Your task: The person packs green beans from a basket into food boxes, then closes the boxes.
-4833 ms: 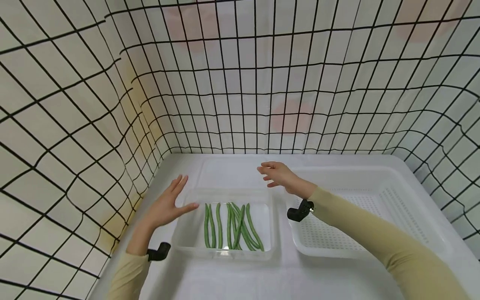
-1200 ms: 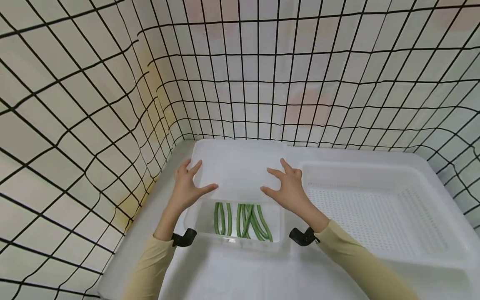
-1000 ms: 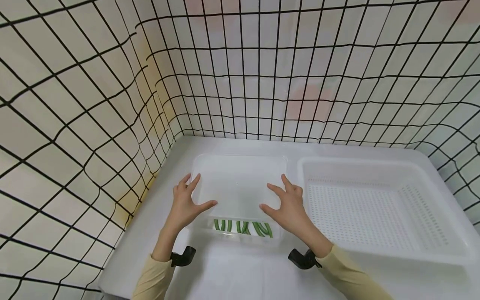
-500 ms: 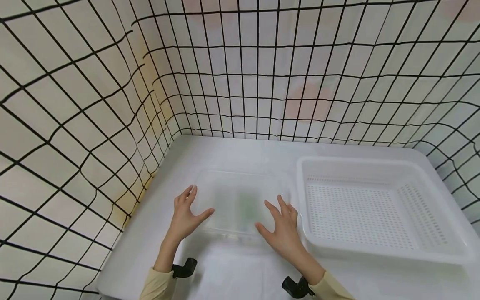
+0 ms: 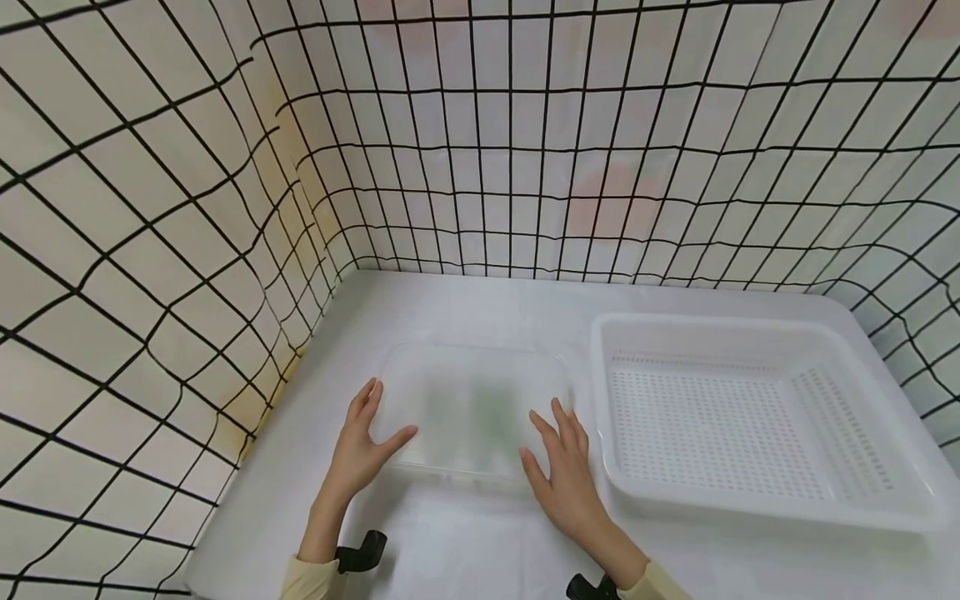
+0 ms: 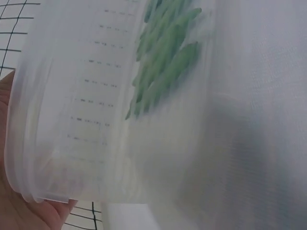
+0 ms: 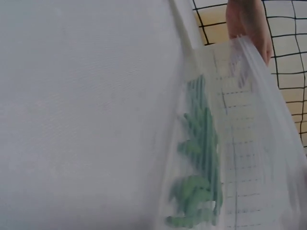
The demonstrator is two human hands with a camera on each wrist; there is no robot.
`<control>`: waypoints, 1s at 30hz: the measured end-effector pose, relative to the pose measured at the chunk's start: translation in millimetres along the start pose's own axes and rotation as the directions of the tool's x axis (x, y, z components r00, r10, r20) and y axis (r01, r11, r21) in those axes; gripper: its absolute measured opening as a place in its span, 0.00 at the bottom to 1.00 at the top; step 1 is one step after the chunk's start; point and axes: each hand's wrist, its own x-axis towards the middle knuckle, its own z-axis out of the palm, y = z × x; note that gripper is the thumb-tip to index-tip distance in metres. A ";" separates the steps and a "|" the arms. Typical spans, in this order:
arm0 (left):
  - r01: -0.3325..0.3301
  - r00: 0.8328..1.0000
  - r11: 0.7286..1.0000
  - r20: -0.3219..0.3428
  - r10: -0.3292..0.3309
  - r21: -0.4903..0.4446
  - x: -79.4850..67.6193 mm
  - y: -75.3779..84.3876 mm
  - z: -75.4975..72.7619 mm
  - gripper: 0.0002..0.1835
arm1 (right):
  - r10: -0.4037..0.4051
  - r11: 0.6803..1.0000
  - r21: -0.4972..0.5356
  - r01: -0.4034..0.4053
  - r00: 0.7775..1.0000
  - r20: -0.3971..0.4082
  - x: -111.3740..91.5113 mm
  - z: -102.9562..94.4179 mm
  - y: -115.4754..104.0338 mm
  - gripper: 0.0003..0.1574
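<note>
A frosted lid lies over the clear plastic container. Green beans are inside; from the head view they are only a green blur, and both wrist views show them through the container wall. My left hand is at the lid's left edge, fingers along the side and thumb reaching over the top. At the right edge is my right hand, its fingers extended over the lid's corner and side. The left wrist view has my left palm close against the container's rim.
A white perforated basket stands right of the container, close by my right hand. Black wire mesh rises behind and along both sides of the white table.
The lid came forward in both hands, down over the container, covering the beans. Since half a second ago my hands have shifted slightly at its edges, the fingers straighter.
</note>
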 end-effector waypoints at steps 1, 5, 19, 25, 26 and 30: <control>0.004 1.000 1.000 -0.001 -0.004 -0.004 -1.1 -0.9 0.0 0.52 | 0.003 1.000 0.011 -0.003 1.000 -0.003 -1.1 0.9 0.6 0.30; 0.016 1.000 1.000 -0.017 -0.016 -0.015 -5.8 -4.8 1.4 0.51 | 0.000 0.999 0.038 0.001 1.000 -0.021 -6.8 5.0 2.4 0.28; -0.040 0.997 0.999 -0.073 0.038 -0.027 -5.8 -15.0 8.4 0.43 | 0.022 0.999 0.037 -0.023 1.000 0.015 -13.3 5.5 4.3 0.28; -0.138 0.980 0.936 -0.089 0.175 0.324 -22.7 -9.9 0.5 0.39 | -0.075 0.992 -0.096 0.084 0.993 0.094 -37.2 -1.8 -7.9 0.28; -0.165 0.971 0.904 -0.096 0.219 0.395 -25.8 -7.4 -1.7 0.38 | -0.130 0.981 -0.131 0.143 0.987 0.099 -42.4 -4.0 -9.3 0.28; -0.235 0.947 0.786 -0.046 0.317 0.572 -33.1 11.1 -14.1 0.34 | -0.408 0.872 -0.230 0.432 0.901 0.148 -54.9 -22.4 -11.6 0.24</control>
